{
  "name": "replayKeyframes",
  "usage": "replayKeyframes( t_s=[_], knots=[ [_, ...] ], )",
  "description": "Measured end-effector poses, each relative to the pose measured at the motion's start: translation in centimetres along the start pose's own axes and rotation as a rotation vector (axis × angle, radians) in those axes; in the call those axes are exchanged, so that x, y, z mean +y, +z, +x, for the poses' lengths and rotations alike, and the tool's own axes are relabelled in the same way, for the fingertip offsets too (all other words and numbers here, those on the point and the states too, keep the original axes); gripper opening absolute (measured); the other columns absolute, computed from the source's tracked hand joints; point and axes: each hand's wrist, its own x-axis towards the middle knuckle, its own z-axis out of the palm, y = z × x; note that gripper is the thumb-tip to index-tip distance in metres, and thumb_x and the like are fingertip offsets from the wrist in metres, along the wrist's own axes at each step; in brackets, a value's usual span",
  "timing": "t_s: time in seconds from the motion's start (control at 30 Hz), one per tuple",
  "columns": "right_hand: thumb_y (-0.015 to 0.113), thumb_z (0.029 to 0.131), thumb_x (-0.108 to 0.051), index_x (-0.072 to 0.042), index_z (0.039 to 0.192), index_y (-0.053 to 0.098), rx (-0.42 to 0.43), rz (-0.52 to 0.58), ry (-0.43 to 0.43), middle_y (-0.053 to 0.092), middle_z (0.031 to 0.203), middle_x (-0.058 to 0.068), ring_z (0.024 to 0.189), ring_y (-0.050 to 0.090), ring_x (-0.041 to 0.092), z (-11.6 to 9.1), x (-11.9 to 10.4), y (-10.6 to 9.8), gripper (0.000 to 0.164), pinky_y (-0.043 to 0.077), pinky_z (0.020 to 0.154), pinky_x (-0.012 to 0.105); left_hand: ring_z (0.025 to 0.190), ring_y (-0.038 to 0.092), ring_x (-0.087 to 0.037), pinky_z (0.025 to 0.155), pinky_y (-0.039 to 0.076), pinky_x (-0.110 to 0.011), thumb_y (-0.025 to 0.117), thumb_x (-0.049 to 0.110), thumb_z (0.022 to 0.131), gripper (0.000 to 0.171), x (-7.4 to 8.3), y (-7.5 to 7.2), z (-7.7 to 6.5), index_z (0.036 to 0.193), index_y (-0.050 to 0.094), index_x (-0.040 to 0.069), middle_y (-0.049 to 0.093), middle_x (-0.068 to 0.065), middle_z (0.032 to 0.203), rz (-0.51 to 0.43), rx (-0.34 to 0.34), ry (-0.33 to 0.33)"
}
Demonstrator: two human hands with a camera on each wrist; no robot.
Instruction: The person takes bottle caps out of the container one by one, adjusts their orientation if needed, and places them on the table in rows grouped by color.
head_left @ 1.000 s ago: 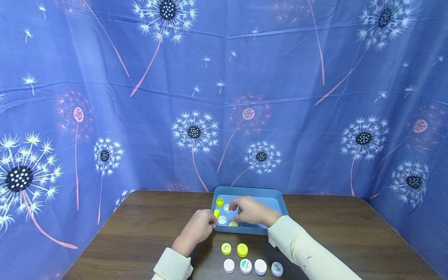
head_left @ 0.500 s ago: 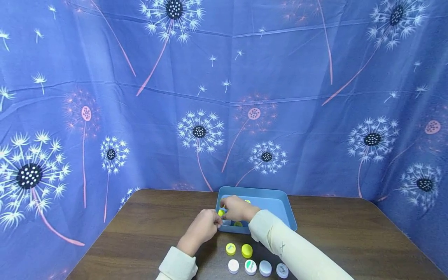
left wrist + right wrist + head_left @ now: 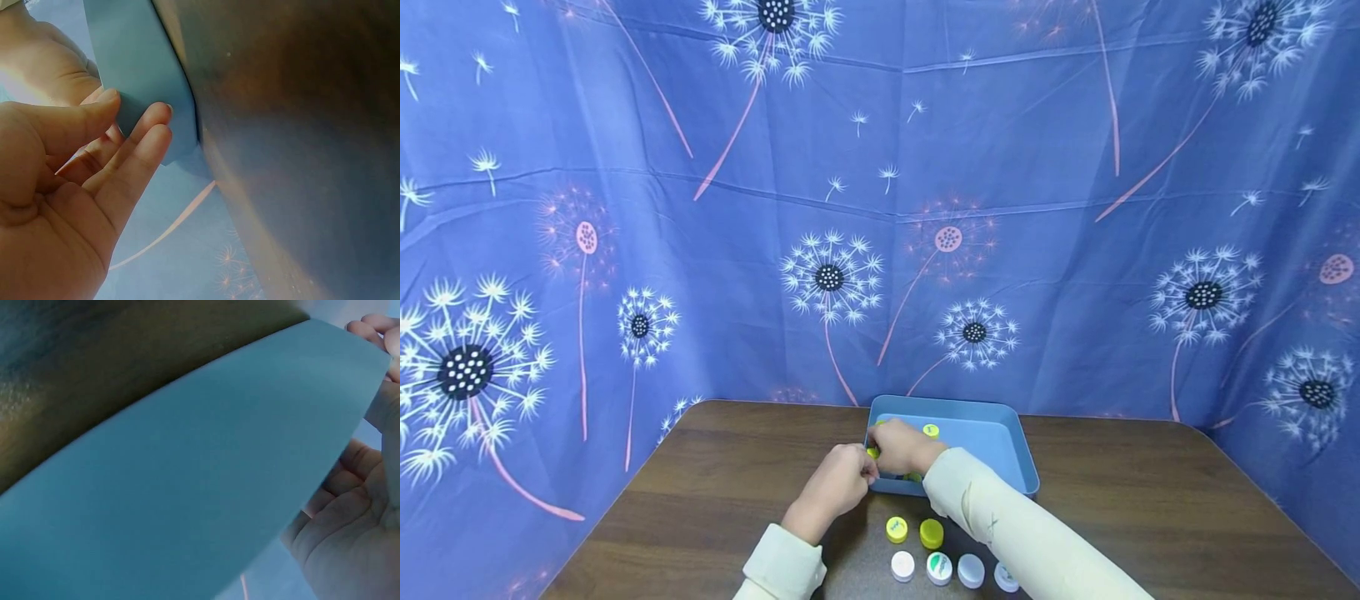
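Observation:
A shallow blue tray (image 3: 955, 408) stands at the table's back edge with several bottle caps inside. My left hand (image 3: 837, 482) is at its front left corner; in the left wrist view the thumb and fingers (image 3: 153, 140) pinch the tray wall (image 3: 134, 50). My right hand (image 3: 904, 447) reaches into the tray's left end, fingers bent down beside a yellow bottle cap (image 3: 872, 452). Behind the wall in the right wrist view, the fingers (image 3: 359, 456) are curled and their tips hidden, so I cannot tell whether they hold a cap. Another yellow cap (image 3: 931, 431) lies farther back.
In front of the tray, two yellow caps (image 3: 932, 533) lie on the brown wooden table (image 3: 715, 492). Nearer is a row of several white caps (image 3: 939, 568), its right end partly covered by the right sleeve (image 3: 1022, 517). A blue dandelion-print curtain (image 3: 880, 208) hangs behind the table.
My right hand has moved left within the tray, from beside a white cap to the left end, and lowered. My left hand has stayed at the corner. The head view has shifted slightly.

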Motion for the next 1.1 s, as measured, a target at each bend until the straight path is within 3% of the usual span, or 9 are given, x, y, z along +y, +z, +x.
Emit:
replayKeyframes(
  t_s=[0.6,0.77,0.87,0.97,1.1],
  knots=[
    [0.070,0.074,-0.018,-0.015,0.083,0.060,0.029,0.052,-0.024,0.050,0.065,-0.009,0.058,0.045,0.007,-0.3,0.3,0.2,0.014,0.040,0.051,0.021,0.064,0.052,-0.003,0.060,0.047,-0.021,0.065,-0.005,0.073,0.016,0.1,-0.2,-0.2,0.067,0.070,0.009,0.058,0.007,0.070,-0.030,-0.007,-0.020],
    [0.067,0.075,-0.017,-0.012,0.102,0.062,0.046,0.104,-0.017,0.055,0.073,-0.007,0.061,0.050,0.009,-1.2,0.7,-0.3,0.028,0.043,0.055,0.023,0.064,0.050,-0.003,0.059,0.046,-0.020,0.064,-0.005,0.073,0.018,0.2,-0.2,-0.1,0.066,0.069,0.009,0.056,0.008,0.070,-0.018,-0.013,-0.020],
    [0.064,0.078,-0.016,-0.010,0.111,0.060,0.070,0.127,-0.038,0.059,0.084,-0.005,0.073,0.056,0.014,-1.9,1.0,-0.8,0.034,0.046,0.062,0.025,0.064,0.050,-0.003,0.059,0.045,-0.020,0.063,-0.005,0.073,0.018,0.1,-0.2,-0.1,0.064,0.068,0.010,0.055,0.009,0.070,-0.004,-0.010,-0.007],
    [0.063,0.080,-0.016,-0.009,0.112,0.061,0.118,0.167,-0.075,0.060,0.091,-0.003,0.081,0.057,0.016,-2.7,1.4,-1.2,0.032,0.047,0.065,0.025,0.064,0.050,-0.003,0.059,0.046,-0.020,0.063,-0.005,0.073,0.018,0.1,-0.1,-0.2,0.065,0.069,0.010,0.055,0.010,0.070,0.003,-0.008,-0.007],
    [0.066,0.081,-0.017,-0.010,0.108,0.061,0.176,0.243,-0.103,0.060,0.093,-0.005,0.076,0.055,0.012,-4.0,1.8,-1.8,0.028,0.047,0.062,0.022,0.063,0.049,-0.003,0.059,0.046,-0.021,0.064,-0.003,0.074,0.016,0.1,-0.2,-0.2,0.067,0.070,0.010,0.054,0.010,0.070,-0.003,-0.018,-0.026]
  ],
)
